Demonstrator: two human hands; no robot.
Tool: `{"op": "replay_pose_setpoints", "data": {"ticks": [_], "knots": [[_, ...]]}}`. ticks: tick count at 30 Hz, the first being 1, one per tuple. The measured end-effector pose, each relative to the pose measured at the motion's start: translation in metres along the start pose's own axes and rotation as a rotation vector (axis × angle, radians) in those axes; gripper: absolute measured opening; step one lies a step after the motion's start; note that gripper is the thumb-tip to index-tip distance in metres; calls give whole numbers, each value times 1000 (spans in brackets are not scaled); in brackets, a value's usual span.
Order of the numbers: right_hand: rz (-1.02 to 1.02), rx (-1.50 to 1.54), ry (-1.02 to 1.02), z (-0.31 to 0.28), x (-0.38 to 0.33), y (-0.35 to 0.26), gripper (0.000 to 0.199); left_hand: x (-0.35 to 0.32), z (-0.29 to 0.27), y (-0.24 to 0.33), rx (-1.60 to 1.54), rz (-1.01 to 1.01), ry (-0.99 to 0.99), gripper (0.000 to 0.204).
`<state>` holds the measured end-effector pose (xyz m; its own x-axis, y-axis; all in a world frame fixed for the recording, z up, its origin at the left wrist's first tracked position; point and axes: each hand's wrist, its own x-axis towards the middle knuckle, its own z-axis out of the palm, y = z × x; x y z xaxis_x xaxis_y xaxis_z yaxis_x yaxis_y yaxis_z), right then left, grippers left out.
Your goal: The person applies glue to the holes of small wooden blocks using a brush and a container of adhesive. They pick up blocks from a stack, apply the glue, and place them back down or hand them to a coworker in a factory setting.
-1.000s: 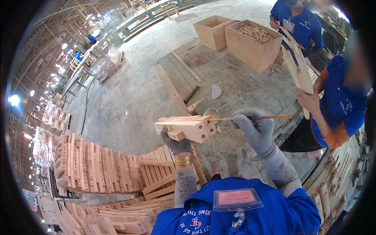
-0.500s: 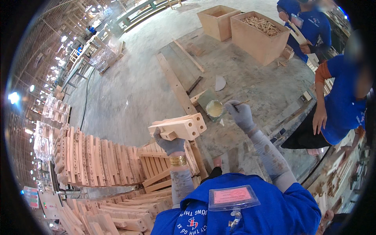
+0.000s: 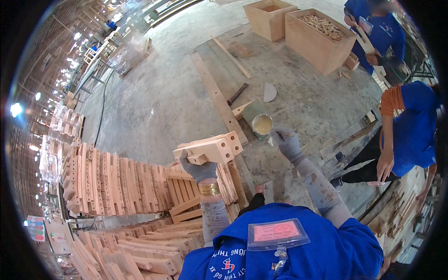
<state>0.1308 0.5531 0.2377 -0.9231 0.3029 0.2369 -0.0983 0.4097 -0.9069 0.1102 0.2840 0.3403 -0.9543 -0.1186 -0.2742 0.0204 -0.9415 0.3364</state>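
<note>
My left hand [image 3: 199,169], in a grey glove, is closed round a pair of pale wooden bars [image 3: 213,150] held side by side above the stacks. Round holes show in their right-hand ends. Closed on a thin stick [image 3: 283,135], my gloved right hand [image 3: 287,145] is just right of a small cup of cream-coloured paste [image 3: 262,124]. The stick's tip is too small to make out. The cup stands by a greyish board [image 3: 252,110].
Rows of drilled wooden parts [image 3: 119,184] fill the left. A long plank [image 3: 214,93] and a dark bar [image 3: 238,94] lie on the floor. Wooden boxes stand at the back, one full of dowels [image 3: 322,27]. Two people [image 3: 413,126] in blue are on the right.
My right hand has lowered slightly beside the cup, and the stick is angled differently. The left hand still holds the bars. The nearer person on the right has shifted.
</note>
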Motion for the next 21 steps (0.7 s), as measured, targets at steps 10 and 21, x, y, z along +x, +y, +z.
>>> {"op": "replay_pose_setpoints", "data": {"ticks": [10,21], "knots": [[538,897,212,-23,-13,-42,30,2,6,-8,78,6,61,26],[-112,665,-17,-87,-15,-196,17,9,2,-30,222,47,49,46]]}}
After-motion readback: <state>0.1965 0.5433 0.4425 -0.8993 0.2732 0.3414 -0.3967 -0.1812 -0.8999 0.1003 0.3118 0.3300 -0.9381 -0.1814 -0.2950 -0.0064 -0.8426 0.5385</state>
